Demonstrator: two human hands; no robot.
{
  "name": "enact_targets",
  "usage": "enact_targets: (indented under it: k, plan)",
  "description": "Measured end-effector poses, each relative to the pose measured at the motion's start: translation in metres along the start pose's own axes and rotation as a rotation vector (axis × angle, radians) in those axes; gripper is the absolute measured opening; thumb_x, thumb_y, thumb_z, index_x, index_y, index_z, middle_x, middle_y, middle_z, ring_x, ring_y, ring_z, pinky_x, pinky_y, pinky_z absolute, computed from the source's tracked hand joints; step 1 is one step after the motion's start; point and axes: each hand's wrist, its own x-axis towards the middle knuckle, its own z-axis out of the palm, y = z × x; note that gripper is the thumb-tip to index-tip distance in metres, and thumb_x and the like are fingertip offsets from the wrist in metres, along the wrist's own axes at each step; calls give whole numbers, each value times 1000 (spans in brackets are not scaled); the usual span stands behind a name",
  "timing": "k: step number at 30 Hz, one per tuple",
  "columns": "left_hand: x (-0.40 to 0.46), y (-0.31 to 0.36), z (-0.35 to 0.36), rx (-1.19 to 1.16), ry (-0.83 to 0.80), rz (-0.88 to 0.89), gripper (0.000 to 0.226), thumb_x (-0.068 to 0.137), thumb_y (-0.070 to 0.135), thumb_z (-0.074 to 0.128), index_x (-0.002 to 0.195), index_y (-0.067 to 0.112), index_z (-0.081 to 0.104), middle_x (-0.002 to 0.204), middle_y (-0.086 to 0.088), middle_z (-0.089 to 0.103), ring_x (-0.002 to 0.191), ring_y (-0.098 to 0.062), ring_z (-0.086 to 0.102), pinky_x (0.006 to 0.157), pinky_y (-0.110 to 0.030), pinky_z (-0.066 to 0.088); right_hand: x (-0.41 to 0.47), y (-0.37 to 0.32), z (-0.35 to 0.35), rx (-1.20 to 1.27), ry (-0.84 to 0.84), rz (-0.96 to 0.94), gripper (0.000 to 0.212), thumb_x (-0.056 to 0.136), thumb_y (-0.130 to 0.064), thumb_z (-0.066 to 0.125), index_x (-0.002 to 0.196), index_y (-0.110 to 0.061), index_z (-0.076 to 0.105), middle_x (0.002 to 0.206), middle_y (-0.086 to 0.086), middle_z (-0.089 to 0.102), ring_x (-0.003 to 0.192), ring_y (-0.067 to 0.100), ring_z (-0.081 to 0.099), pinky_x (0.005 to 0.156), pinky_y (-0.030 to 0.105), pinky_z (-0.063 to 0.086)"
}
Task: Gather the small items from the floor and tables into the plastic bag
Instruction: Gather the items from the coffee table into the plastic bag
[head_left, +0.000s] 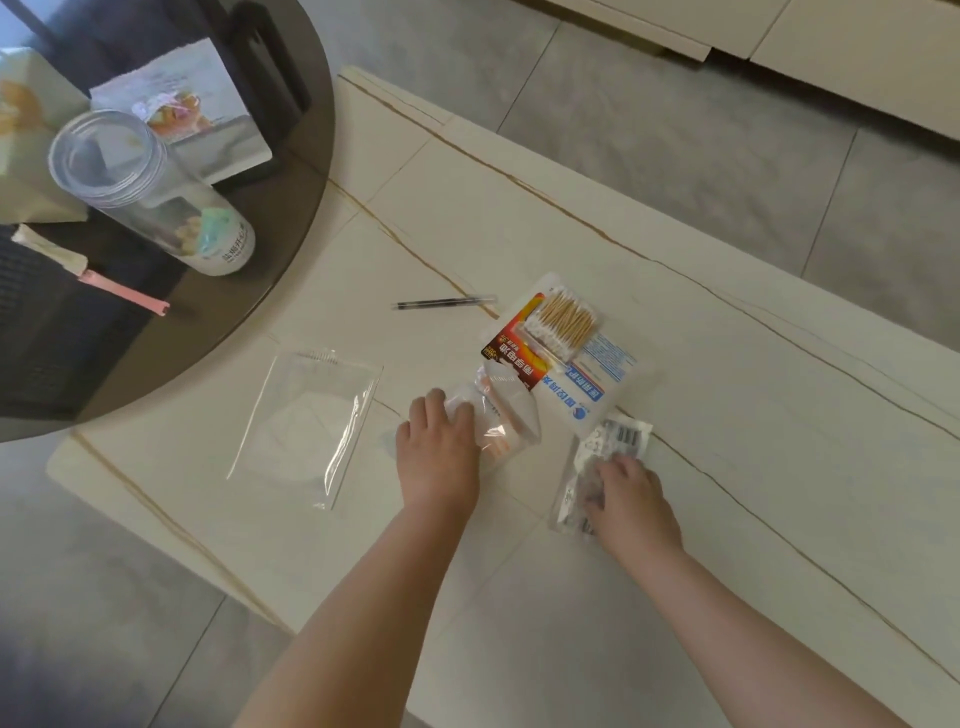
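Both forearms reach forward over a white marble-look table (675, 571) with thin gold veins. The left hand (436, 452) rests on a small clear plastic bag (506, 415), fingers curled over its near edge and gripping it; orange contents show faintly inside. The right hand (631, 501) lies on a crumpled clear packet (602, 457) bearing a barcode, fingers bent down over it and holding it against the tabletop.

Left of the left hand, apart from it, a flat clear zip pouch (306, 426) lies with a white mask inside. Just beyond the hands sits a white and blue packet (602, 379), with a red and yellow battery card (511, 351) overlapping its left side and a clear pack of cotton swabs (563, 322) on top. Farther left a black pen (441, 302) lies alone on the table.

At far left a dark round glass table (270, 249) overlaps the white one. It carries a clear jar (150, 192), a pink-handled tool (104, 283) and a printed box (192, 109).
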Motion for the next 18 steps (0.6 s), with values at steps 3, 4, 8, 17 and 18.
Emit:
enact_targets:
  k: [3,4,8,17,18]
  plan:
    - [11,-6,3,-39,-60,-66,75,93,39,55,150,20,10,158,-12,6,147,-30,8,119,-41,13,4,-8,5,98,80,196,57,90,-35,58,138,-16,35,139,9,38,123,26,43,85,38,49]
    - [14,-7,3,-104,-91,-116,82,92,40,57,151,20,4,158,-12,9,146,-30,13,118,-42,15,5,-10,7,145,74,253,66,87,-36,62,141,-16,29,137,11,40,123,27,45,85,40,49]
    - [14,-17,8,-165,-189,-234,96,84,56,58,152,19,0,141,-7,43,131,-28,39,103,-41,34,6,-12,19,279,55,457,89,79,-35,73,144,-13,17,131,16,46,120,32,50,90,46,46]
    - [-35,-7,35,-140,-207,-371,69,72,69,61,115,16,49,117,-3,52,114,-25,44,92,-34,37,6,-8,34,517,-25,646,59,76,-32,75,122,-7,47,120,15,54,107,34,58,97,44,44]
    - [-42,-7,37,-182,-213,-390,68,72,67,61,114,15,48,117,-3,53,114,-25,45,92,-34,38,4,-8,35,522,-39,637,51,77,-31,74,116,-8,51,115,14,57,102,33,60,95,44,47]
